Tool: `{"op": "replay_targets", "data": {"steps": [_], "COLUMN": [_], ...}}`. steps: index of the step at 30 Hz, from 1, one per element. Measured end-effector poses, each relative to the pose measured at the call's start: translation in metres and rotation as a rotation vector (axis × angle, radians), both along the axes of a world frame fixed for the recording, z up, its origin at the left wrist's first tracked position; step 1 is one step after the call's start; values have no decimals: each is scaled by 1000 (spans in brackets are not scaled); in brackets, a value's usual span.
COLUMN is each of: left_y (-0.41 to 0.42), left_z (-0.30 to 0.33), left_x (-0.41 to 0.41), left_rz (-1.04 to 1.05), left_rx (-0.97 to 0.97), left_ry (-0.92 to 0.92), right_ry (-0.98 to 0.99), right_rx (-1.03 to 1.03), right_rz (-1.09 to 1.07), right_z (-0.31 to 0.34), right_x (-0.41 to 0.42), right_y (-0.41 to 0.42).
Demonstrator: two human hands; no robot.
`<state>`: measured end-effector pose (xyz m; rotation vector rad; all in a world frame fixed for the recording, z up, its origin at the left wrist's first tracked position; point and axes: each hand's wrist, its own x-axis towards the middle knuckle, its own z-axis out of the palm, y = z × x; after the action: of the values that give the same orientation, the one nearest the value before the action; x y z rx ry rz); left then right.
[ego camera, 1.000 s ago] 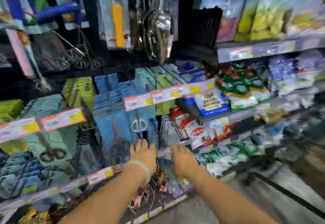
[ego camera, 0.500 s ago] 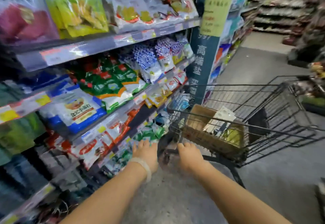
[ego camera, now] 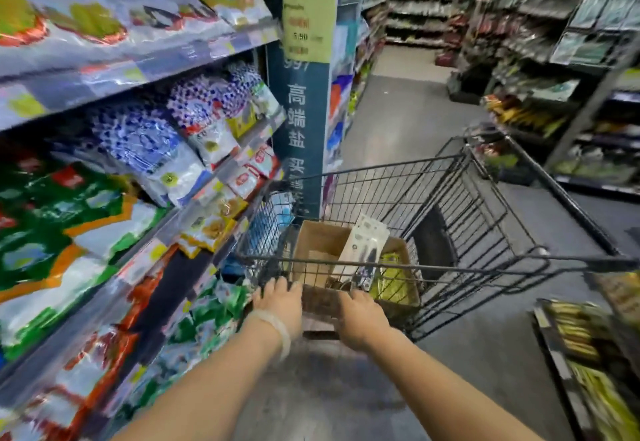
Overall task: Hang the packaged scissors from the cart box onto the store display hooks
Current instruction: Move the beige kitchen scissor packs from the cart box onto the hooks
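Both hands (ego camera: 282, 305) (ego camera: 362, 319), fingers extended and empty, nearing cardboard box (ego camera: 320, 243) in wire cart (ego camera: 450, 205), apparently to fetch packaged scissors (ego camera: 367, 246).

a black wire shopping cart (ego camera: 485, 198) stands on the grey store floor (ego camera: 398, 121), just right of the left-hand shelves (ego camera: 145, 69). an open cardboard box (ego camera: 318, 243) sits at the near left of the cart's basket. in the box a white blister pack (ego camera: 367, 243) leans upright, with yellow-green packs (ego camera: 394, 277) just to its right. bagged goods (ego camera: 145, 142) lie stacked on the shelves.
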<state>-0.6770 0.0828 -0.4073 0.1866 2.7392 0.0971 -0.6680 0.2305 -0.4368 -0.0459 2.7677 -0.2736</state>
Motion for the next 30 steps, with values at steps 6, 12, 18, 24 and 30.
{"op": "replay_targets", "data": {"steps": [6,12,18,24,30], "left_y": [16,33,69,113,149], "left_z": [8,-18,-53,-87,-147], "left_x": [-118,-184,-235,-289,-306], "left_rz": [-38,-31,-40,35,55], "left_rx": [45,-9,-33,21,65], "left_ry": [46,-32,-132,-250,-461], "right_ry": [91,-42,-227,-318,-462], "right_rx": [-107,-212,-261,-257,-371], "right_rz": [-124,-306,-362,-334,-447], "right_z": [29,-2,-45,-88,-148], "right_x": [-114,-166,-226,-294,-318], "right_y": [28,70,123,156,175]}}
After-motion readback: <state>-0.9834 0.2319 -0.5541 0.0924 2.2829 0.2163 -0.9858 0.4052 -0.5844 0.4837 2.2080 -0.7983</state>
